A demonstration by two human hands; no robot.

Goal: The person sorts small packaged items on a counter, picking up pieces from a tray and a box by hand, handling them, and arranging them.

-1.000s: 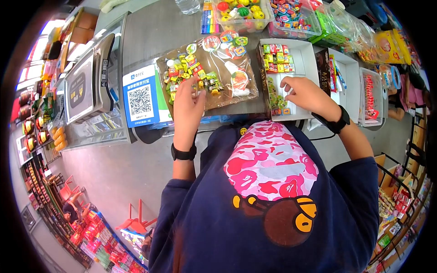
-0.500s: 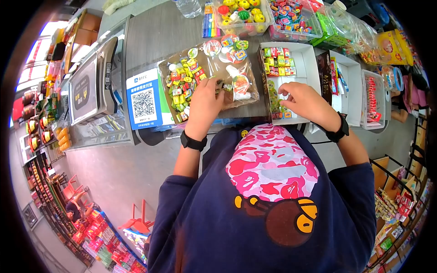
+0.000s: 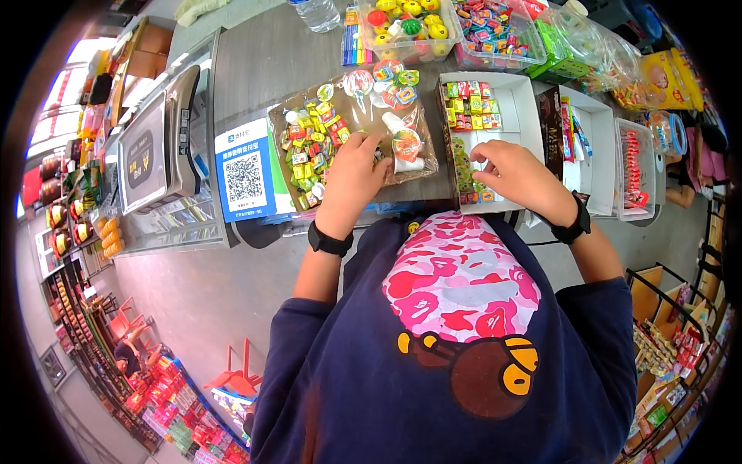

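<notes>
My left hand (image 3: 352, 184) reaches over a brown tray (image 3: 359, 127) lined with clear plastic. Its thumb and index finger are apart, and nothing shows between them; the other fingertips are partly hidden. Beside it lies a heap of small wrapped candies (image 3: 317, 143), green, yellow and red. At the tray's right side is a round-labelled item in clear wrap (image 3: 406, 145). My right hand (image 3: 519, 176) is over a white cardboard box (image 3: 522, 116), fingers bent and thumb apart, nothing visible in it. Next to its fingertips stand green candies (image 3: 463, 166); red and yellow candies (image 3: 473, 106) form rows behind.
A blue QR-code sign (image 3: 246, 172) and a grey scale (image 3: 158, 147) are to the left. Plastic tubs of yellow toys (image 3: 413, 50) and wrapped sweets (image 3: 498, 35) stand behind. Another white box (image 3: 591, 147) and a tub with red items (image 3: 632, 166) are to the right.
My left thumb and index finger have shifted slightly, and the dark thing between them no longer shows. My right hand stays almost in place over the white box.
</notes>
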